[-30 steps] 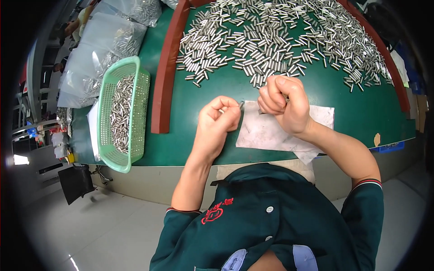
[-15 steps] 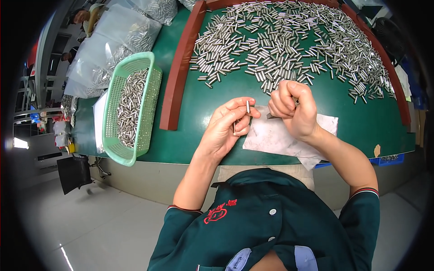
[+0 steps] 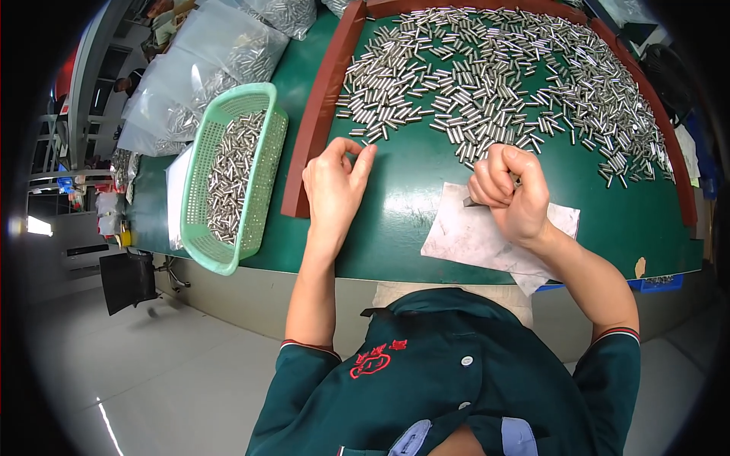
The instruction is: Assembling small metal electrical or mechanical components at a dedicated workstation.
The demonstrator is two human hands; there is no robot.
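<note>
My left hand (image 3: 334, 190) is beside the red-brown wooden bar, at the near left end of the metal pins. Its fingers are curled in and the thumb points up; what lies inside them, if anything, is hidden. Over the stained white cloth (image 3: 456, 232), my right hand (image 3: 518, 196) is closed in a fist. A small dark grey piece (image 3: 469, 202) sticks out of its left side, the rest covered by the fingers. A wide spread of short shiny metal pins (image 3: 479, 99) lies on the green table beyond both hands.
Left of the wooden bar (image 3: 313, 137) stands a light green plastic basket (image 3: 266, 190) with many metal pins in it. Clear plastic bags (image 3: 163, 102) of pins lie behind it. A person (image 3: 167, 30) is at the far left. Another bar (image 3: 679, 175) edges the table's right side.
My left hand has moved left from beside the cloth to the wooden bar, and the pin seen upright in its fingers no longer shows. My right hand stays over the cloth, still closed.
</note>
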